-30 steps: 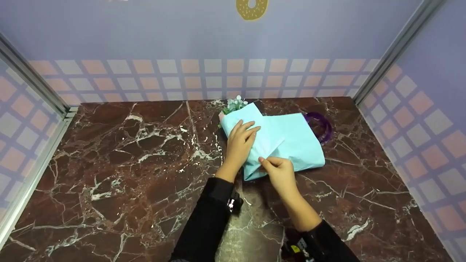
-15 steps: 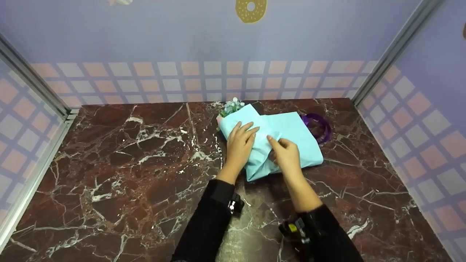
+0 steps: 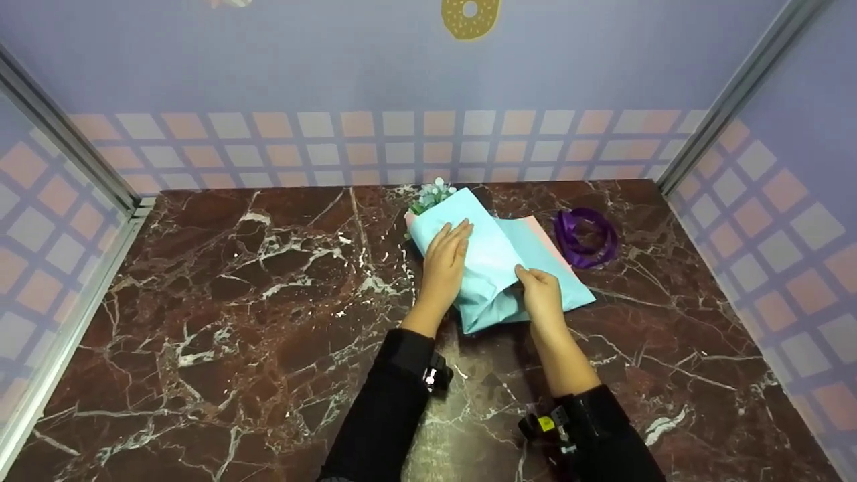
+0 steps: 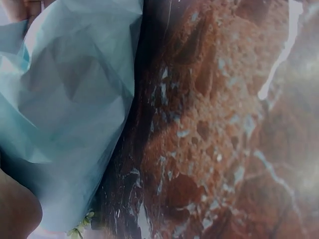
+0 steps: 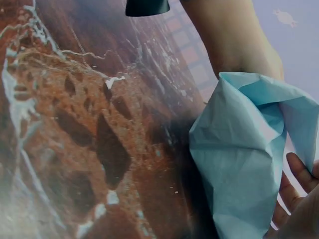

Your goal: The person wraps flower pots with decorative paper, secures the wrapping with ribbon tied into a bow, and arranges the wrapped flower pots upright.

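Observation:
Light blue wrapping paper [image 3: 483, 234] is folded around a bunch of artificial flowers on the marble-look table; small pale blue blossoms [image 3: 435, 192] and green leaves poke out at its upper left end. With nearly straight fingers, my left hand [image 3: 444, 268] presses flat on the folded layer. My right hand [image 3: 543, 294] pinches the loose edge of that layer between thumb and fingers, right of the left hand. The right wrist view shows the crumpled paper [image 5: 239, 154] bulging below the lifted flap. Stems and most of the flowers are hidden inside.
A coil of purple ribbon [image 3: 566, 234] lies just right of the paper. The paper's right border shows a pink layer [image 3: 548, 234]. Patterned walls [image 3: 375, 147] enclose the table [image 3: 234, 335] at the back and on both sides.
My right hand has moved right and slightly up, drawing the pinched flap rightward. The paper's right part now lies flatter, with a pink border exposed and the ribbon uncovered. My left hand stays put.

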{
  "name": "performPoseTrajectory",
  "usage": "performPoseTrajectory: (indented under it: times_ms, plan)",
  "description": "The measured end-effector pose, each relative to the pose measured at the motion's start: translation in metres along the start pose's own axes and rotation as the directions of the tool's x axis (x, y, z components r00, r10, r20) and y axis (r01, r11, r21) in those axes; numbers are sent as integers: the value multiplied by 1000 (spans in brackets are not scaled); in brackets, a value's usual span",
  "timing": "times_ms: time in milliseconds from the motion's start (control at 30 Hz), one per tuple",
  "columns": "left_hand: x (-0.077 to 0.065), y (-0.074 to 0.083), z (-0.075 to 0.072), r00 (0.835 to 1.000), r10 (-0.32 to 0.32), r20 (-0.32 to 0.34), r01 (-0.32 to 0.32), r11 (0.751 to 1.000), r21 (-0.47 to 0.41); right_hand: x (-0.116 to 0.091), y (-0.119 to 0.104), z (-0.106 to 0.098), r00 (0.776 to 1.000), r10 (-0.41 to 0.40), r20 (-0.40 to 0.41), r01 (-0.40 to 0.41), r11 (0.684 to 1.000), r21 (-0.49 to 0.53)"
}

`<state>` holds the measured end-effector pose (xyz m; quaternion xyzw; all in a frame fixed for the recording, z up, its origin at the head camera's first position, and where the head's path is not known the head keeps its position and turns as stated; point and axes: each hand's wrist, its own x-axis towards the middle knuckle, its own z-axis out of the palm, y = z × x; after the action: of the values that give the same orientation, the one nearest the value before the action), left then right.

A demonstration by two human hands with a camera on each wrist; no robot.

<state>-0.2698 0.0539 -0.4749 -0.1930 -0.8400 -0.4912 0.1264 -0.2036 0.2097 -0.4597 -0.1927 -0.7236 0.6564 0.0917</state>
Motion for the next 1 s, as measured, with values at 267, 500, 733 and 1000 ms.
performPoseTrajectory:
  times_ms: [267,500,733,1000]
  plan:
    - [-1,4,1,999,-25,38,19,988,151,-1,-7,-5,978,-209,14,208,966,-151]
    - [-2,7,4,999,-20,45,9,974,228,4,-41,8,767,-519,376,640,589,-493]
    - [-2,8,4,998,1,55,-19,947,322,20,-54,38,776,-256,577,556,710,-433]
    - [-2,7,9,1000,8,12,-11,957,291,30,-39,43,816,-194,544,497,715,-491]
